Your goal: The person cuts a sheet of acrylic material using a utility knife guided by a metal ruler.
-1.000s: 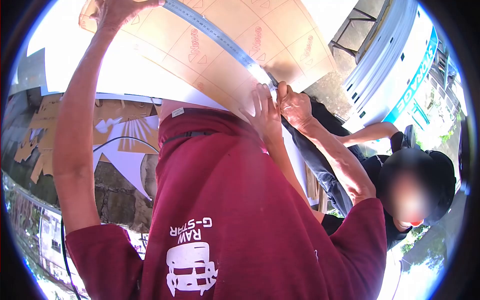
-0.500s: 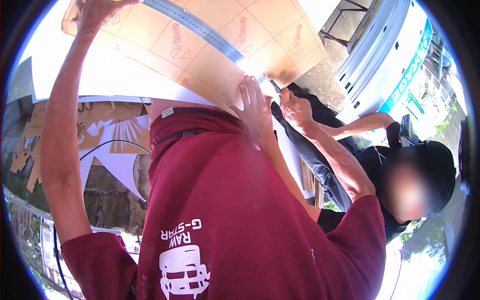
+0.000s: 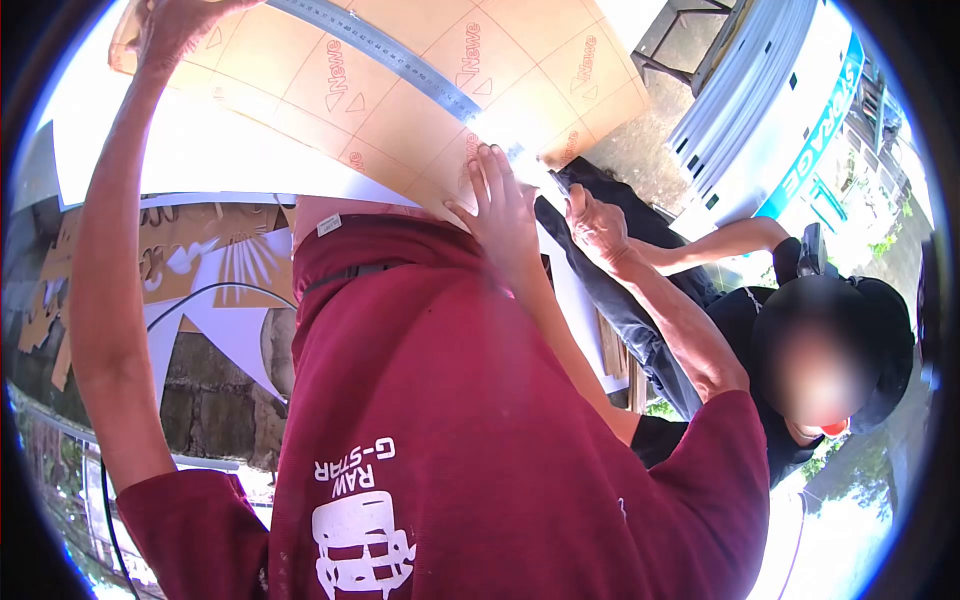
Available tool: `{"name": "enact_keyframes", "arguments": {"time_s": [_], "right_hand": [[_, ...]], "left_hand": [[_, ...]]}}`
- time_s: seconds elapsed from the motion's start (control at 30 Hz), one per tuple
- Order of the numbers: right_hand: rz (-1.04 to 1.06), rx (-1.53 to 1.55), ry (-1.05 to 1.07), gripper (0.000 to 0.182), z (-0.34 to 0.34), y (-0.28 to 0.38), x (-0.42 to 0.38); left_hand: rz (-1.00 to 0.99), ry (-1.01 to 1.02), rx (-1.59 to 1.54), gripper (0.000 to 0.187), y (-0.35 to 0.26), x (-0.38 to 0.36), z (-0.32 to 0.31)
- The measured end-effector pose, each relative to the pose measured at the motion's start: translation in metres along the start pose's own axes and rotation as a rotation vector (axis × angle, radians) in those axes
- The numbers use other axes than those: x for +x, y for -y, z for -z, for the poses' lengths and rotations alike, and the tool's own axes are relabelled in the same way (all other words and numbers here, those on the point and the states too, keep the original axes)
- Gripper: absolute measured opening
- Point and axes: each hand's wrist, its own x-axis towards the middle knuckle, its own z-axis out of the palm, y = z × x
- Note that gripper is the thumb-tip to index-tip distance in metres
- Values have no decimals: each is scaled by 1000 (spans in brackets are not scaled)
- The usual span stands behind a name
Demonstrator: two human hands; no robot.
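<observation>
My left hand [image 3: 185, 28] is spread at the far left of the brown-covered sheet [image 3: 400, 120], its fingers reaching to the end of a metal ruler [image 3: 385, 55] and partly cut off by the frame edge. The ruler runs diagonally across the sheet; glare washes out its near end. My right hand [image 3: 600, 228] is closed around a slim dark tool [image 3: 560, 183] that looks like a utility knife, its tip near the sheet's near right edge. Between my arms, a co-worker's hand [image 3: 497, 200] lies with fingers outstretched on the sheet, close to the ruler.
A co-worker in a black cap [image 3: 885, 350] leans in at the right. Stacked white panels [image 3: 755, 110] with blue lettering stand beyond. At the left, cut brown and white sheet pieces [image 3: 215, 265] lie below the work surface, with a black cable [image 3: 215, 287] across them.
My right hand and the knife have moved slightly right and down, away from the ruler's end. The sheet and ruler appear shifted a little left in view. My left hand stays at the far end.
</observation>
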Motion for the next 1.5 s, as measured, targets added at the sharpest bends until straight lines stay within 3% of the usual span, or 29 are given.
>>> {"name": "enact_keyframes", "arguments": {"time_s": [0.17,0.27,0.37,0.47,0.53,0.67,0.8,1.0,1.07,1.2,1.27,1.33,1.5], "right_hand": [[-6,-56,-48,75,0,0,1],[0,-55,-57,75,-1,0,3],[-17,-33,-5,73,1,-1,0],[-3,37,-12,72,-5,3,4],[-5,-63,-67,74,-4,0,-2],[-76,79,41,73,3,4,-8],[-146,275,20,66,-1,-2,5],[0,327,-14,44,76,-19,145],[102,319,-92,36,103,-3,214],[259,291,-201,23,151,53,338],[233,527,12,35,176,77,376],[310,519,-288,29,173,98,411],[268,409,-280,33,172,111,450]], "left_hand": [[-42,-21,-4,165,3,4,1],[91,65,82,164,-15,-5,13],[-3,-31,83,165,-1,2,-2],[103,69,-9,165,-19,-10,18],[73,51,-15,165,-13,-10,7],[-32,-66,-32,166,7,4,-12],[98,121,-61,166,-29,-14,22],[95,159,-142,168,-24,-12,23],[78,23,-92,157,-21,-14,8],[82,23,-100,158,-25,-18,15],[90,41,-105,156,-28,-21,19],[95,36,-126,151,-28,-21,20],[119,114,-149,157,-32,-23,31]]}}
